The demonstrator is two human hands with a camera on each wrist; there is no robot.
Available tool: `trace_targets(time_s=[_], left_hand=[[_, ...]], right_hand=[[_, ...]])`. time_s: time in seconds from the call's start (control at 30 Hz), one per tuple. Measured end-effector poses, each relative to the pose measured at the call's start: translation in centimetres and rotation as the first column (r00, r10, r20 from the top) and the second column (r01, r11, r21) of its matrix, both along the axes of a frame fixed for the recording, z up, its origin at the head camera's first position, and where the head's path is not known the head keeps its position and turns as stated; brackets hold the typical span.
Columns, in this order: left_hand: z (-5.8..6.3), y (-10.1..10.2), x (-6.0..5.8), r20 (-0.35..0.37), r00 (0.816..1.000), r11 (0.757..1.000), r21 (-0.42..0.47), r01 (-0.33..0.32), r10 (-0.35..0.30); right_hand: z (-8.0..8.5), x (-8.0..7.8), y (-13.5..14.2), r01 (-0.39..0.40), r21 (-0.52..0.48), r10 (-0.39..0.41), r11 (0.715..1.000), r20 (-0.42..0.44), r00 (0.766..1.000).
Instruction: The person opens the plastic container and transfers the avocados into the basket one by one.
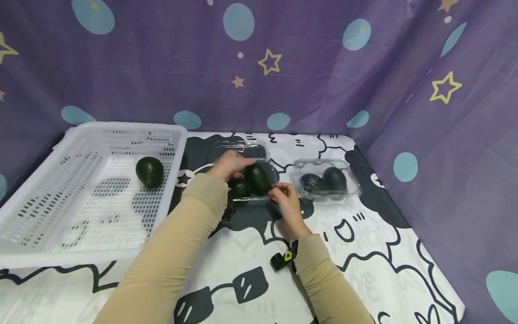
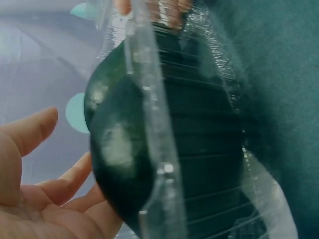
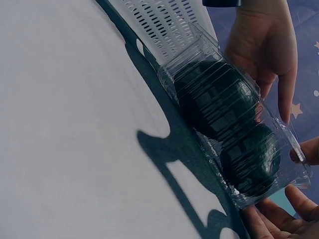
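An open clear plastic clamshell box (image 1: 273, 173) holds two dark green avocados, one on the right (image 1: 257, 179) and one on the left (image 1: 240, 188). Its lid (image 1: 247, 150) is folded back toward the curtain. My right hand (image 1: 285, 198) pinches the box's right end; in the right wrist view the thumb (image 3: 308, 152) lies on the rim and the fingers under the base. The left hand (image 1: 231, 164) reaches over the box's left side. In the left wrist view its thumb and fingers (image 2: 75, 174) are loosely spread, fingertips right at an avocado (image 2: 122, 149).
On the left stands a white perforated basket (image 1: 174, 175) with one avocado (image 1: 149, 172) inside. A closed clear box (image 1: 352, 180) with two avocados sits to the right. A purple patterned curtain (image 1: 315, 81) hangs behind the cloth-covered table (image 1: 243, 252).
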State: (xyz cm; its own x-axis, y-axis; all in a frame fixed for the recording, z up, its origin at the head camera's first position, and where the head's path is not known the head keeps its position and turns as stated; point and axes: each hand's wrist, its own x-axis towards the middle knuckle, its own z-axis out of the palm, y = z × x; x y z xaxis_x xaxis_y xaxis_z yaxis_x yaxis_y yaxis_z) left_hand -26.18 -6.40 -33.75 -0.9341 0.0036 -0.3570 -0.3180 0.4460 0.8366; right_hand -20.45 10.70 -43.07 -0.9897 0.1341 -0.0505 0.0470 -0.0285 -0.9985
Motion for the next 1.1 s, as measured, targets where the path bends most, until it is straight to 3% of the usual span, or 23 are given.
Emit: trace_targets(time_s=[0.3, 0.5, 0.6, 0.83, 1.1], left_hand=[[-1.8, 0.3, -0.2, -0.042, 0.998, 0.998, -0.018, 0.052, -0.052], [-2.4, 0.4, 0.0, -0.092, 0.993, 0.992, -0.106, 0.067, -0.077], [-2.7, 0.4, 0.0, -0.098, 0.991, 0.985, -0.156, 0.076, -0.092], [-3.4, 0.6, 0.0, -0.079, 0.989, 0.978, -0.18, 0.106, -0.122], [-3.9, 0.7, 0.4, -0.108, 0.989, 0.975, -0.206, 0.08, -0.104]], right_hand=[[-0.2, -0.1, 0.0, -0.007, -0.004, 0.007, 1.0, 0.007, 1.0], [-0.3, -0.1, 0.1, -0.01, 0.001, 0.01, 1.0, 0.012, 1.0], [-0.2, -0.1, 0.1, -0.008, 0.008, 0.008, 1.0, 0.013, 1.0], [-0.1, 0.0, 0.0, -0.01, 0.022, 0.01, 1.0, 0.015, 1.0], [-0.2, -0.1, 0.0, -0.01, 0.023, 0.01, 1.0, 0.011, 1.0]])
